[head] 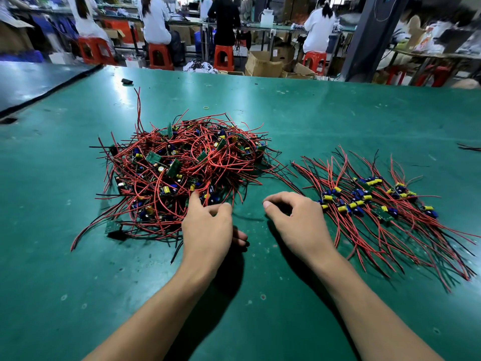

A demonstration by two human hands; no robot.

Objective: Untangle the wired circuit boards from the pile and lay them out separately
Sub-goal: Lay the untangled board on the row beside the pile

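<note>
Nearest, the bare left hand rests at the near edge of the tangled pile of small green circuit boards with red and black wires. Its fingers are loosely spread, one fingertip touching the wires and gripping nothing. The bare right hand hovers over the green matted surface, fingers slackly curled and empty as far as can be seen. Just beside it lies the fanned row of separated wired boards.

The boards look light and rigid, the wires limp and prone to snagging. Pinching a board by its edges and easing it free seems safer than tugging a wire, which could strain the solder joints.

Farther off lies a small yellow rubber band.
</note>
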